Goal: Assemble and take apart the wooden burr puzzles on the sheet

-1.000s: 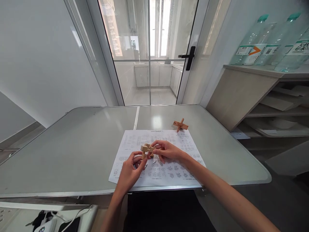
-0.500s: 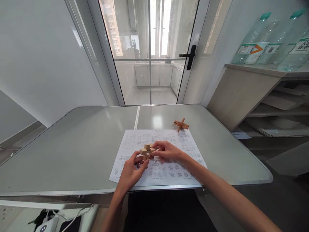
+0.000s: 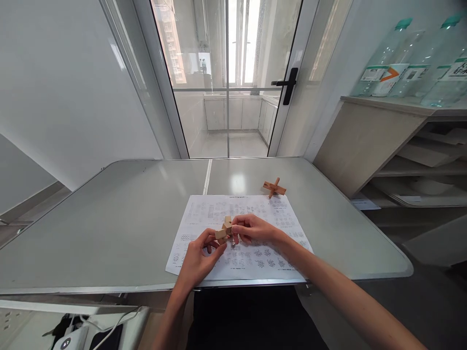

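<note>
Between my hands, above the printed sheet (image 3: pixel 251 265), is a pale wooden interlocking puzzle (image 3: pixel 227 226) made of small notched blocks. My left hand (image 3: pixel 202 253) grips its lower left side, thumb in front and fingers curled behind. From the right, my right hand (image 3: pixel 254 228) pinches the puzzle's right side between thumb and fingertips. The fingers partly hide how the blocks fit together. Rows of small diagrams cover the sheet, which lies flat under both hands.
A reddish-brown wooden cross-shaped puzzle (image 3: pixel 275 187) lies at the sheet's top right corner. The grey table (image 3: pixel 109 233) reaches a glass door (image 3: pixel 244 112). Large plastic bottles (image 3: pixel 386 63) stand on a shelf unit at right. Cables and a white device (image 3: pixel 75 339) lie lower left.
The wooden puzzle has been turned between my fingers, so its blocks now form a slanted line rather than a rounder cluster. Both hands have stayed nearly in place.
</note>
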Demonstrator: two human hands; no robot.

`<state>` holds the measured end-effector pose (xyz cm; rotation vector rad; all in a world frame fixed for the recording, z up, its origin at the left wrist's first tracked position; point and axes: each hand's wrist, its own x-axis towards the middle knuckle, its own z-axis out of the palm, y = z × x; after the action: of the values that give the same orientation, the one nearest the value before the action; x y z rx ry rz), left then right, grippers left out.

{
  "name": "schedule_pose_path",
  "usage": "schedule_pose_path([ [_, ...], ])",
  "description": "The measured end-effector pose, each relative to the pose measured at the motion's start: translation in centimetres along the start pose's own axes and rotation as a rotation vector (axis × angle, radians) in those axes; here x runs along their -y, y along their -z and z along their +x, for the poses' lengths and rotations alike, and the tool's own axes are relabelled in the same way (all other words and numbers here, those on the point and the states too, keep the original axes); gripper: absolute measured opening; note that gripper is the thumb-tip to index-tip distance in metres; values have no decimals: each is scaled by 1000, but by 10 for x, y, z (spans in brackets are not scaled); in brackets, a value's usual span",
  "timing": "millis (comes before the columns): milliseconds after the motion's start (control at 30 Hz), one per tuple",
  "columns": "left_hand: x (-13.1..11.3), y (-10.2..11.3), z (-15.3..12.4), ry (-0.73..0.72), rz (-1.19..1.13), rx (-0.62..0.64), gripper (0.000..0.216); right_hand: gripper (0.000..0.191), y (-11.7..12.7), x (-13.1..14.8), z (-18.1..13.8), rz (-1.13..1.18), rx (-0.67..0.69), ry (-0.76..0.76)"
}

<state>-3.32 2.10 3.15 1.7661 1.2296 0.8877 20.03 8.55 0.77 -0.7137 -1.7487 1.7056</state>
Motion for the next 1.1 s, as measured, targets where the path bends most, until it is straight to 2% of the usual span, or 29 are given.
schedule_pose_path([
  [433, -3, 1, -1, -19, 23, 27, 22, 46, 0, 1, 1, 14, 92, -15],
  [567, -5, -2, -3, -36, -38, 42, 61, 48, -1, 0, 2, 5, 85, -17],
  [633, -7, -3, -4, -15, -67, 61, 68, 49, -2, 1, 2, -19, 84, -29],
  [800, -8, -5, -4, 35, -139, 78, 54, 50, -3, 5, 1, -66, 65, -42],
  [1100, -7, -4, -3, 19, -158, 85, 50, 42, -5, 11, -2, -67, 57, -49],
])
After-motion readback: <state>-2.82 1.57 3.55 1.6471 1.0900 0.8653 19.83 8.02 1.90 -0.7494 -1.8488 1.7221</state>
